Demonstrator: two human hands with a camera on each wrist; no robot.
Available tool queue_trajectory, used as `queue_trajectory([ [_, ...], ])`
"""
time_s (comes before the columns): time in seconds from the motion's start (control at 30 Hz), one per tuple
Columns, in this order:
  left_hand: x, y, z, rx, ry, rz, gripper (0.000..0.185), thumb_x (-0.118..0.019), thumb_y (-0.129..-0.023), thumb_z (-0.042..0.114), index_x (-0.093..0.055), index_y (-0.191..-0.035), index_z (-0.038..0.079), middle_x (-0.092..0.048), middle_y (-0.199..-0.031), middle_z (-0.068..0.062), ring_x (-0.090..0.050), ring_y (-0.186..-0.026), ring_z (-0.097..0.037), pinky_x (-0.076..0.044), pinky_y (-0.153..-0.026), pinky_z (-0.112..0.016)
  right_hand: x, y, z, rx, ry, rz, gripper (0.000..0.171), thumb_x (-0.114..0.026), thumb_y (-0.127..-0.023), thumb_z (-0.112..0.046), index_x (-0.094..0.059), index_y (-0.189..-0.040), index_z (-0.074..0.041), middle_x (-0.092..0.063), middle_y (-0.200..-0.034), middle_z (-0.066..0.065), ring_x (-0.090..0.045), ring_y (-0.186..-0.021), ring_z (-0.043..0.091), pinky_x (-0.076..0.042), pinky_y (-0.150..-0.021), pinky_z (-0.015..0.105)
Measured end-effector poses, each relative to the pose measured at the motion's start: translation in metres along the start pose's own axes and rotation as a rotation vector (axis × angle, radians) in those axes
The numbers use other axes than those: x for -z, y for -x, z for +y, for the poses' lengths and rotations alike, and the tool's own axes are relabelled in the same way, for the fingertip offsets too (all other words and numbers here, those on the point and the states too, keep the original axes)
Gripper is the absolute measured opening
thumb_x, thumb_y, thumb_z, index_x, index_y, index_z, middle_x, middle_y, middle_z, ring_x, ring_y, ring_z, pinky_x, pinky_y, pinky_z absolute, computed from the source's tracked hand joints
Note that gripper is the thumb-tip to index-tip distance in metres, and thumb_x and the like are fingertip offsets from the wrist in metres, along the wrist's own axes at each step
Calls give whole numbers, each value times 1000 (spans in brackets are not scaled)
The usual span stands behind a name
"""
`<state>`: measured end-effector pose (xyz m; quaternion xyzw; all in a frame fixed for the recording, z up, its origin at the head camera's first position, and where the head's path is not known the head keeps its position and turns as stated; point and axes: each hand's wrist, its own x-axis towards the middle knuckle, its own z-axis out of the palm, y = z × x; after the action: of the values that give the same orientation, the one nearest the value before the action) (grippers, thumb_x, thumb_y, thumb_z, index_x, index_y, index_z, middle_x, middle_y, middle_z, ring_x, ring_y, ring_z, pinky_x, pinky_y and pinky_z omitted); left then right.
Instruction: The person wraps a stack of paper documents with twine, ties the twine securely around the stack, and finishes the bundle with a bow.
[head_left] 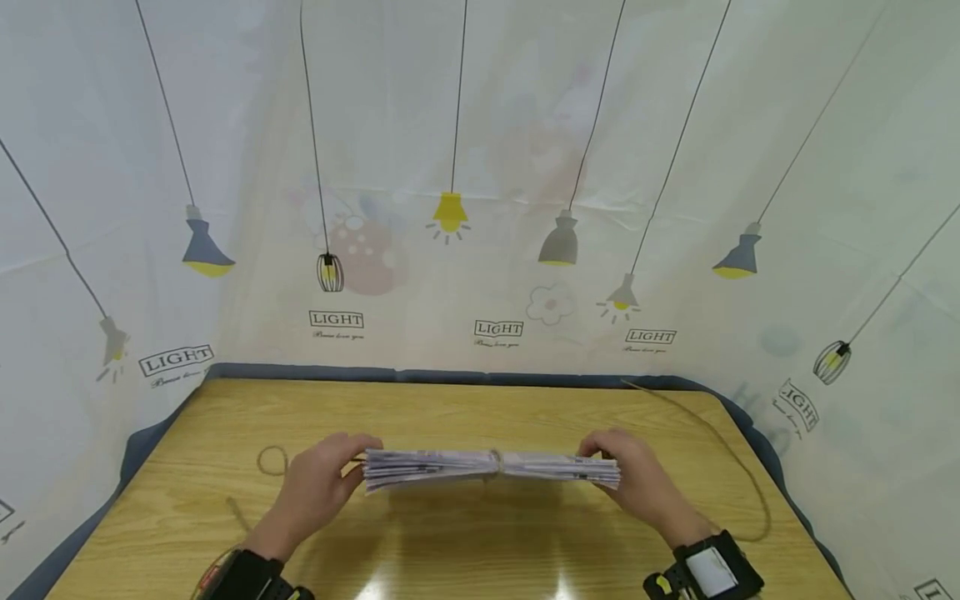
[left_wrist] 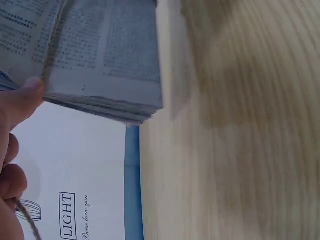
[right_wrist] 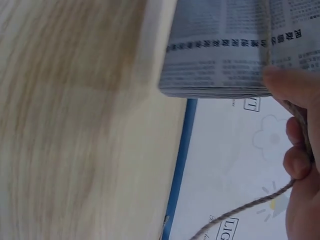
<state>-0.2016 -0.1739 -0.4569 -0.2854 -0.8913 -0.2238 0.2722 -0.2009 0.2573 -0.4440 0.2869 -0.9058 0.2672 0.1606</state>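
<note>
Head camera view: a person holds a flat stack of newspapers just above a wooden table, one hand at each short end; the stack's long axis runs left to right between the hands, so neither is nearer than the other; the left hand grasps the left end and the right hand grasps the right end, fingers curled round the edges; a thin brown string crosses the middle of the stack; the left wrist camera shows a thumb pressing on the printed top sheet beside the string, which also trails past the fingers; the right wrist camera shows the thumb on the stack and the string running down through the curled fingers; more string lies loose on the table, a small loop to the left and a long strand curving along the right side; behind the table hangs a pale curtain printed with hanging lamps and the word LIGHT; a dark blue strip runs along the table's far edge.
</note>
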Motion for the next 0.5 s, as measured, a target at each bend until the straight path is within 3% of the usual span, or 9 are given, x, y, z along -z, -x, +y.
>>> queue_trajectory([
  [0.1,-3,1,0,-95,-38,41,40,-83,-69,2,-69,-99,23,-72,-93,7,-61,-74,-6,-47,-58,-20,-8,3,1,85,104,57,33,-84,-71,-8,-62,-92,-19,-65,-91,-8,-56,-81,7,-50,-71,27],
  [0.23,-9,6,-2,-178,-62,49,32,-82,-72,6,-69,-96,22,-73,-93,8,-60,-74,-6,-46,-57,-17,-17,10,0,76,190,34,40,-86,-67,-5,-60,-93,-19,-63,-94,-9,-57,-86,6,-52,-74,27],
  [0.5,-20,18,-2,-190,-78,-3,29,-83,-70,5,-67,-85,23,-72,-87,11,-58,-71,-3,-47,-58,-16,-29,21,-3,45,227,-57,42,-77,-69,12,-57,-88,-21,-60,-93,-12,-55,-87,2,-52,-74,26],
])
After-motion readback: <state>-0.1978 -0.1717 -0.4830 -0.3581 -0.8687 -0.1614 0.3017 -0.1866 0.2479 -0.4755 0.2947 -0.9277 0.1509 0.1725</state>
